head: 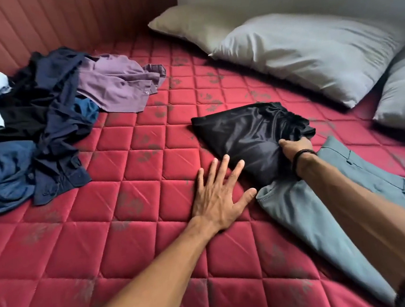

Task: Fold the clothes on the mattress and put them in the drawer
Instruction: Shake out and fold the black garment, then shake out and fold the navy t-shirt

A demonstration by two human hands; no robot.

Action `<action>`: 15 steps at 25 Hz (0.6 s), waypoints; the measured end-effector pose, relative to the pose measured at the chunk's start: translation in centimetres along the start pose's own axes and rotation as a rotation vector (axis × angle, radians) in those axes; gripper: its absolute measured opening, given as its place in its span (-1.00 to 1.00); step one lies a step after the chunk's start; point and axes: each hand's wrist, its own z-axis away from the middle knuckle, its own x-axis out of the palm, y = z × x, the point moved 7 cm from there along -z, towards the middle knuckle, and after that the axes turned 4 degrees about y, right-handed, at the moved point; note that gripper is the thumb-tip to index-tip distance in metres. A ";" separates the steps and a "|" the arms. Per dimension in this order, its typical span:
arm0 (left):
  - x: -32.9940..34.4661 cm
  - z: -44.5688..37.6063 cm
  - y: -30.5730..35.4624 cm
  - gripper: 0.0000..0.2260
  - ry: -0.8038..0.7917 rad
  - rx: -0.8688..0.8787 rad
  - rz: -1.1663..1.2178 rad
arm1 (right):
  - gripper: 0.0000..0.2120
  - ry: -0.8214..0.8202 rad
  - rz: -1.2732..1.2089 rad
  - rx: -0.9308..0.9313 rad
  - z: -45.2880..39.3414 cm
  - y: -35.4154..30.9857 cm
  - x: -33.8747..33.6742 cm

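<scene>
right hand (295, 148) gripping black shorts (249, 136), no writing

L hand (219, 196) flat (fingers (225, 168) splayed), R hand (295, 147) gripping.

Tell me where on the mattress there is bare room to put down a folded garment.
Bare mattress lies between the clothes pile and the black shorts, and in front of the left hand, toward the camera. It is crowded on the right: the right hand grips the shorts, grey trousers lie beside them, and pillows lie behind.
</scene>
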 end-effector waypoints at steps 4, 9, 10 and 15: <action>0.4 0.0 0.0 -0.35 0.028 -0.022 -0.014 | -0.31 0.174 0.131 -0.158 4.4 -1.5 -0.8; -0.2 2.1 -1.0 -0.34 -0.010 -0.109 -0.059 | -0.31 -0.057 0.973 -0.916 15.3 1.5 5.1; -0.5 2.9 -1.5 -0.31 -0.033 -0.116 -0.077 | -0.30 -0.066 1.050 -0.882 15.9 2.6 5.5; -3.1 7.4 -5.8 -0.27 -0.037 -0.180 -0.116 | -0.27 -0.167 1.186 -0.929 22.4 3.9 9.2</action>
